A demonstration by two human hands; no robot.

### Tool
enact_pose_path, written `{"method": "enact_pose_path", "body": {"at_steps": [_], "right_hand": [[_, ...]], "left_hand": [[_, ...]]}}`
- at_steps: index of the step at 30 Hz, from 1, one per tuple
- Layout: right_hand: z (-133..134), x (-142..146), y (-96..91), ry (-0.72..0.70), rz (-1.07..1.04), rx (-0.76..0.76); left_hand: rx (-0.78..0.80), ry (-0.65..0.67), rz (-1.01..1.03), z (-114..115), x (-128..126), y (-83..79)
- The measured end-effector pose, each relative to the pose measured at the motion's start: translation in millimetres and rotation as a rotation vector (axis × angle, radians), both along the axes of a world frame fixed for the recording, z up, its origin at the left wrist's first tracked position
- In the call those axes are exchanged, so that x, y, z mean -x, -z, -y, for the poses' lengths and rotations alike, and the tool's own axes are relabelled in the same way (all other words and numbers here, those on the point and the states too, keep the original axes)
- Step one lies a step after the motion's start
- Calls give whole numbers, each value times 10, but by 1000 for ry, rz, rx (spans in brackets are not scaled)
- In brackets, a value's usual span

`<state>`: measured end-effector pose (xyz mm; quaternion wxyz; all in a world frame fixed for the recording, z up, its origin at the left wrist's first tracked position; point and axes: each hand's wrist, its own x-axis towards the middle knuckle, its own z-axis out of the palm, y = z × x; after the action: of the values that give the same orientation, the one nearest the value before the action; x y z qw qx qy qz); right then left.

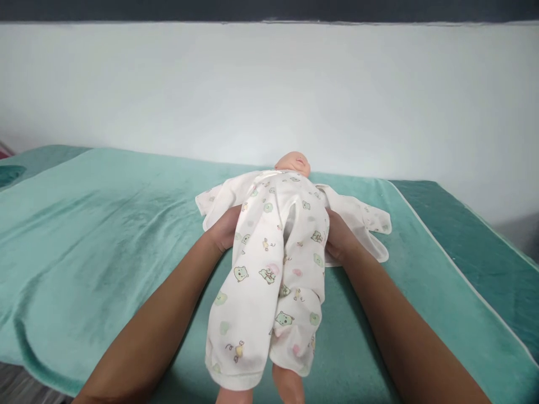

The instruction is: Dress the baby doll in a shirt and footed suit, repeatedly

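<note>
The doll (280, 247) lies on its back mid-blanket (105, 224), its long axis running from head toward the far edge to feet at the near edge, between left hand (223, 230) and right hand (339, 238), each grip clasping one side of its trunk, equally near, fingertips hidden underneath.

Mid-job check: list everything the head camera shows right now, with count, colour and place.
doll: one, pinkish skin, lying face up mid-blanket, head toward the wall, bare feet nearest the camera
sleepsuit: one, white with small animal prints, on the doll, sleeves spread sideways
blanket: one, light teal, spread under the doll
darker cover: one, deep green, beneath the blanket, showing at the right
wall: white, behind
left hand: against the doll's side, fingers hidden under the sleepsuit
right hand: against the opposite side, fingers likewise hidden
</note>
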<state>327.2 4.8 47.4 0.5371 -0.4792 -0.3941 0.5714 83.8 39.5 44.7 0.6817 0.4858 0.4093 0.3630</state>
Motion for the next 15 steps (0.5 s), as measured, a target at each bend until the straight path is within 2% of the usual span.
{"method": "enact_pose_path", "body": {"at_steps": [4, 11, 15], "right_hand": [[-28, -6, 67, 8, -61, -28], [-35, -23, 24, 73, 87, -51], [-18, -19, -16, 105, 167, -70]], "left_hand": [[170, 52, 87, -31, 31, 15], [183, -24, 158, -42, 9, 7], [129, -64, 150, -28, -29, -19]]}}
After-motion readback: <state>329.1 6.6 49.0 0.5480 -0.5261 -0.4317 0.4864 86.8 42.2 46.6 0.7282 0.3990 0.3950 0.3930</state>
